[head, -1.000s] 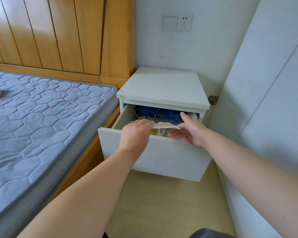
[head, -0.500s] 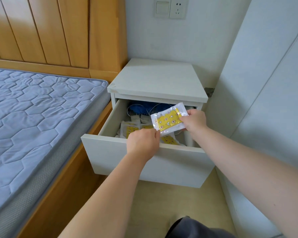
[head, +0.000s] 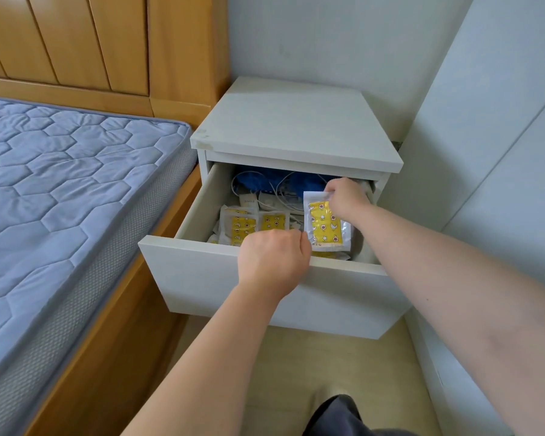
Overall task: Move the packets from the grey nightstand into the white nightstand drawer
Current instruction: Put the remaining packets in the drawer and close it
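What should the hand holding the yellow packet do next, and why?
Probably lower the packet and let go. The right hand pinches it by its top edge, upright over the open drawer, where other packets already lie. The left hand grips the drawer's front rim.

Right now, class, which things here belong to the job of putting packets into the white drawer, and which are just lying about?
Job: yellow packet pinched by the right hand; other packets already inside; white nightstand drawer, its front gripped by the left hand.
Lying about: white cables and blue fabric at the drawer's back; mattress; wooden headboard.
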Demonstrator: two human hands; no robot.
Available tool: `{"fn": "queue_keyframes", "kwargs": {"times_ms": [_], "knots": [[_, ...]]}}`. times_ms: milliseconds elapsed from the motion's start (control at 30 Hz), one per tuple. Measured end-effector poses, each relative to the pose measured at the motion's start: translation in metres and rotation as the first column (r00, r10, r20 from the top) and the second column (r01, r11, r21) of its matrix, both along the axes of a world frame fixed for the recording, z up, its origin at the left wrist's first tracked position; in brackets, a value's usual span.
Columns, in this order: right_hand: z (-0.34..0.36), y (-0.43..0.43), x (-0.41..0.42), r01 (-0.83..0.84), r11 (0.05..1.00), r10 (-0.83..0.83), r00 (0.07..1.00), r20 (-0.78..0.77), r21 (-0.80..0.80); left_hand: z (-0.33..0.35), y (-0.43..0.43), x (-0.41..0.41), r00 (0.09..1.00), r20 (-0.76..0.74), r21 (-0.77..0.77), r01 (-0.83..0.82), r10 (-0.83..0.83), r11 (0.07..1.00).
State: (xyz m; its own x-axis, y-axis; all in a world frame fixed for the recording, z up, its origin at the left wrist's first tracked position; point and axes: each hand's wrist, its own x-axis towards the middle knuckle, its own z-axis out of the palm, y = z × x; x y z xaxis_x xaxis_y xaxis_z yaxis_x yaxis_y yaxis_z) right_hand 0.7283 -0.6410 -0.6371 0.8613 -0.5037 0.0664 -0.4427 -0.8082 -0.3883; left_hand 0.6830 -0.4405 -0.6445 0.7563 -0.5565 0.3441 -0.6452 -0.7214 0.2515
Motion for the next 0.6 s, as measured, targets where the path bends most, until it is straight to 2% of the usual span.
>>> {"fn": "queue_keyframes", "kwargs": {"times_ms": [67,133,200,233,300,400,600], "knots": [[-0.013,-0.002,0.005,-0.046,0.997,0.035,0.989,-0.145,-0.068,-0.003,0.000,0.000,0.999,0.031,-0.047,0.017,-0.015,0.999],[-0.028,-0.001,0.004,-0.149,0.981,0.098,0.931,-0.352,-0.122,-0.004,0.001,0.001,0.996,0.090,-0.159,0.027,-0.012,0.987],[-0.036,0.004,0.004,-0.233,0.971,0.176,0.850,-0.497,-0.055,-0.007,0.000,0.002,0.997,0.081,-0.113,0.028,-0.019,0.993],[-0.034,0.007,0.002,-0.254,0.967,0.206,0.829,-0.520,-0.021,-0.007,-0.001,0.002,0.999,0.036,-0.063,0.024,-0.022,0.998],[-0.028,0.012,-0.002,-0.262,0.965,0.238,0.849,-0.472,0.014,-0.006,-0.001,0.003,1.000,0.011,-0.032,-0.001,0.002,0.999],[-0.013,0.019,-0.018,-0.255,0.965,0.262,0.912,-0.315,0.065,-0.003,0.000,0.002,1.000,-0.014,-0.015,-0.010,0.009,1.000],[0.017,0.038,-0.087,-0.348,0.932,0.361,0.919,-0.161,0.107,0.011,0.009,0.001,0.963,-0.224,-0.018,0.146,-0.147,0.989]]}}
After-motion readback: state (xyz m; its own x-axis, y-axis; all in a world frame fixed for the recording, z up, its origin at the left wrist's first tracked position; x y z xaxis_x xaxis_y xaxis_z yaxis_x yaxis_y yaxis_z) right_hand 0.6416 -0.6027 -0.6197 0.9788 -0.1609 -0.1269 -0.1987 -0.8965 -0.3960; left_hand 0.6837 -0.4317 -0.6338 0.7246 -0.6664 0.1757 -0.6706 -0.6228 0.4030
